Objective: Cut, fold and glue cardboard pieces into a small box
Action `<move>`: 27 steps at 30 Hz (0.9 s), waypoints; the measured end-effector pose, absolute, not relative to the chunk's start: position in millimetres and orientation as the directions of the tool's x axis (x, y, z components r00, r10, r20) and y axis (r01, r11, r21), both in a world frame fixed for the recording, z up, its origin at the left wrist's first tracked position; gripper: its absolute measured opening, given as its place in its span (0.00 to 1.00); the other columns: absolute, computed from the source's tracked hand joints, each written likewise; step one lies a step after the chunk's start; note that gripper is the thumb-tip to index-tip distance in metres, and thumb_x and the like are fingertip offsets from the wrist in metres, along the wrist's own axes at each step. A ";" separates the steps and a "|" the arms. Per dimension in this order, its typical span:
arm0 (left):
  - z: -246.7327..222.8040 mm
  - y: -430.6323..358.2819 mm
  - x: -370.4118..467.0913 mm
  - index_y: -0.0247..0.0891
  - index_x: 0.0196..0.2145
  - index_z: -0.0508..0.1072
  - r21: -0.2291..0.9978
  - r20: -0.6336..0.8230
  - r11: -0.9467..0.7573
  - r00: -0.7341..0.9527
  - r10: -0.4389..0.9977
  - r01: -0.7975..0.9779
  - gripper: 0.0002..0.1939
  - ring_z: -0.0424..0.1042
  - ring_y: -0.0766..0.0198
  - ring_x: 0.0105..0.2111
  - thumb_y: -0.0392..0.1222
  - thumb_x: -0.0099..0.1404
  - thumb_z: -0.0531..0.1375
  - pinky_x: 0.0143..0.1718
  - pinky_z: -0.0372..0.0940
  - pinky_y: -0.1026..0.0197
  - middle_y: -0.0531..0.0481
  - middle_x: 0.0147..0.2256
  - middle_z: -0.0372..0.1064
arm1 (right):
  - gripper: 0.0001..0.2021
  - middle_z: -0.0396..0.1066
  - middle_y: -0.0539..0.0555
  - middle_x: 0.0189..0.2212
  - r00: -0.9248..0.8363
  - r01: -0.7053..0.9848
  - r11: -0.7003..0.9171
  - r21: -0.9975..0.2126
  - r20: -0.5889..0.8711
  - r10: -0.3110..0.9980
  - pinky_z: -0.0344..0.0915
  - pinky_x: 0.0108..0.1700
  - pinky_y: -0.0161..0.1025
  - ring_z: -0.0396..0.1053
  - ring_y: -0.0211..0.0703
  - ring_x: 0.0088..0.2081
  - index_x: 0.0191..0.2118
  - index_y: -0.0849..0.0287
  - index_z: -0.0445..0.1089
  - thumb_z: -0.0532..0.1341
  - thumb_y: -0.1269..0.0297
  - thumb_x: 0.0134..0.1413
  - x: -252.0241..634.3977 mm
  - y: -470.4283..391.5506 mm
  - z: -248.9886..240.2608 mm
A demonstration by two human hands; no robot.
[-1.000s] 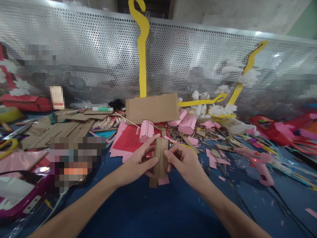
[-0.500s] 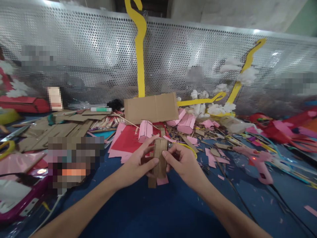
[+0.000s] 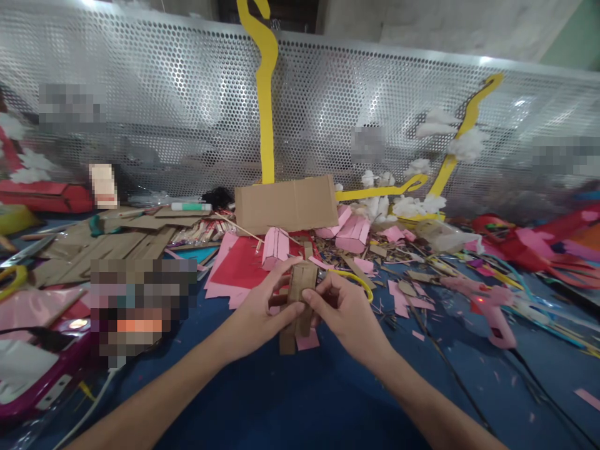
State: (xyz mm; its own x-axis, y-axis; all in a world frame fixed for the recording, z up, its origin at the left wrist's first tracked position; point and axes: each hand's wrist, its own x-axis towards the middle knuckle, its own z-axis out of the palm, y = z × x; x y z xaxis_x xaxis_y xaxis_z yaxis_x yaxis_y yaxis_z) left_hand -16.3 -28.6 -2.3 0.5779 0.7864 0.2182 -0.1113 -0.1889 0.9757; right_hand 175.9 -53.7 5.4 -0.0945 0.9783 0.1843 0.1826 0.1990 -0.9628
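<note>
Between my two hands is a small folded piece of brown cardboard, held upright above the blue table. My left hand grips its left side, thumb across the front. From the right, my right hand pinches it, with the thumb pressed on its face. Fingers behind the cardboard are partly hidden. Below it another cardboard strip and a pink paper scrap show. Just beyond my hands stands a pink folded paper piece by red paper sheets.
A pink hot glue gun with a lit red light lies at right, its cord trailing forward. A purple power strip sits at left. Behind are cardboard sheets, a cardboard box, yellow hook-shaped strips and a perforated metal panel.
The cardboard has tilted slightly in my hands, and my right thumb has slid a little left and down across its face. The things around stay put.
</note>
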 end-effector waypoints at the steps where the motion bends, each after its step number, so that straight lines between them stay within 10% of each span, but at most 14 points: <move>1: -1.5 -28.8 -16.4 0.56 0.69 0.54 0.974 0.224 -0.197 0.581 0.783 -0.110 0.32 0.75 0.45 0.55 0.46 0.73 0.62 0.46 0.79 0.45 0.40 0.66 0.60 | 0.17 0.72 0.47 0.22 -0.094 0.189 0.204 -0.961 0.189 0.978 0.69 0.26 0.38 0.74 0.41 0.21 0.32 0.54 0.62 0.67 0.49 0.60 175.7 -53.8 5.0; 16: -4.0 -31.0 -16.5 0.57 0.73 0.44 0.958 0.287 -0.234 0.562 0.776 -0.165 0.38 0.63 0.42 0.65 0.44 0.74 0.60 0.56 0.72 0.44 0.38 0.71 0.51 | 0.14 0.70 0.48 0.26 -0.010 0.194 0.316 -0.929 0.321 0.947 0.70 0.29 0.39 0.71 0.42 0.27 0.31 0.53 0.62 0.68 0.57 0.58 169.2 -60.5 2.4; 27: -3.3 -26.8 -15.7 0.46 0.68 0.56 0.991 0.124 -0.070 0.546 0.829 -0.118 0.33 0.76 0.51 0.52 0.49 0.71 0.63 0.51 0.74 0.49 0.41 0.56 0.72 | 0.14 0.67 0.45 0.23 -0.066 0.112 0.307 -0.945 0.301 0.951 0.67 0.28 0.35 0.68 0.36 0.23 0.33 0.56 0.66 0.63 0.53 0.65 171.8 -56.9 10.0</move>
